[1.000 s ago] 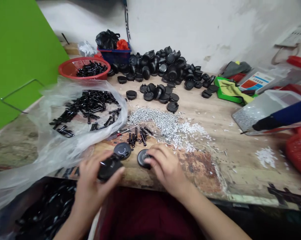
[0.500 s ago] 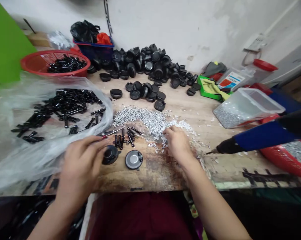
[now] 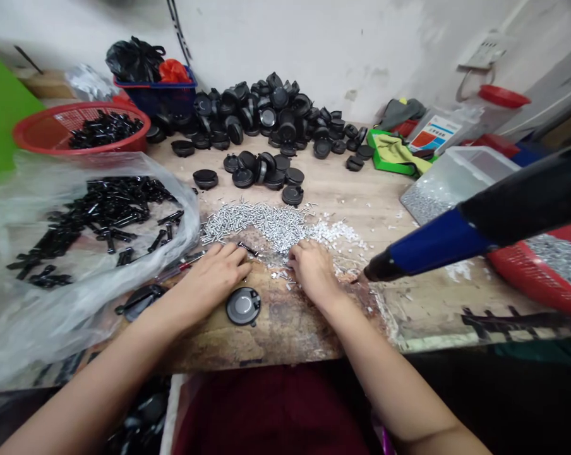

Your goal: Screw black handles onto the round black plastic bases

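Scarred wooden workbench (image 3: 285,344) in a whitewashed workshop carries heaps of black plastic parts as a worker's two bare hands move at its near edge. Left hand (image 3: 214,278) lies palm down, its fingers flat and lightly together, holding nothing visible; a black bolt (image 3: 247,250) lies just past the fingertips (image 3: 233,259). Right hand (image 3: 311,272) is curled, its fingers bunched and pressed down among loose silver screws (image 3: 252,224) and white plastic bits (image 3: 335,232); whether they pinch anything cannot be told. Round black cap (image 3: 242,306) with a silver centre sits face up just below and between the two hands, touching neither. Well beyond the fingers, a large heap of black round caps (image 3: 266,114) banks against the wall. Left of the left fingers, black parts (image 3: 100,215) lie in a clear plastic bag (image 3: 30,303). Right of the right fingertips, a blue-and-black electric screwdriver (image 3: 432,243) hangs tilted, its tip near the bench.
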The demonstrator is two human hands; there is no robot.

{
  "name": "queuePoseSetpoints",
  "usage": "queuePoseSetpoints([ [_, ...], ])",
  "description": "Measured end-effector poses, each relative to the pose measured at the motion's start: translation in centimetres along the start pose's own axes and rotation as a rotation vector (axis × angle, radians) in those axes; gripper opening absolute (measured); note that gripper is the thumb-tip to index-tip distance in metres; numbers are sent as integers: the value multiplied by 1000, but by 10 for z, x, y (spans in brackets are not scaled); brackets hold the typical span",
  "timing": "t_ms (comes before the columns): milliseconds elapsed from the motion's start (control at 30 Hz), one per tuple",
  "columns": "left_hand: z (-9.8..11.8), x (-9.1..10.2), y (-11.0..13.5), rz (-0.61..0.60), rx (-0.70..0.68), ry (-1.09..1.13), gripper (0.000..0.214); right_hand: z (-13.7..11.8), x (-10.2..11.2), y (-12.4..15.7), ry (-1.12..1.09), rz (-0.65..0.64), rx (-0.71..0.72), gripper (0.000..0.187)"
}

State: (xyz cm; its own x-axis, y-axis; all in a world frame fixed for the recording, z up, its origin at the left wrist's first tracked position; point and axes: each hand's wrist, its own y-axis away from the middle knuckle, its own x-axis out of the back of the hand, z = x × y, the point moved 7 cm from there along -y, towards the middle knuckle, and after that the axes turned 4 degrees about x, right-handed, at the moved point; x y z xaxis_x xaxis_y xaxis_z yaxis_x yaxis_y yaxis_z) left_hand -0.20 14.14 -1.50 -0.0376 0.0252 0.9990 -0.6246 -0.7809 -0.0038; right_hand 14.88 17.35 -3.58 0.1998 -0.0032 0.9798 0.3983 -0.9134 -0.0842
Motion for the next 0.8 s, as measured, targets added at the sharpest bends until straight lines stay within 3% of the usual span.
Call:
queuePoseSetpoints([
  [133,-5,12,1,88,113,315,13,-5,-2,-1,-47,21,60,15],
  [267,-8,17,12,188,370,951,15,-3,3,3,-142,84,77,16],
  [367,2,10,20,196,521,1426,17,-10,17,13,-240,172,74,17],
  [433,11,7,23,197,573,1624,17,-17,29,21,-514,276,38,16],
  [500,18,6,25,219,598,1742,16,-22,31,27,-1014,367,-62,9],
  [567,23,4,27,238,623,1817,16,-29,21,30,-1509,374,-199,2],
  [667,28,3,30,270,641,1871,17,-46,3,29,-1885,245,-346,8],
  [800,29,3,33,298,619,1855,13,-64,-8,29,-2140,31,-385,18],
])
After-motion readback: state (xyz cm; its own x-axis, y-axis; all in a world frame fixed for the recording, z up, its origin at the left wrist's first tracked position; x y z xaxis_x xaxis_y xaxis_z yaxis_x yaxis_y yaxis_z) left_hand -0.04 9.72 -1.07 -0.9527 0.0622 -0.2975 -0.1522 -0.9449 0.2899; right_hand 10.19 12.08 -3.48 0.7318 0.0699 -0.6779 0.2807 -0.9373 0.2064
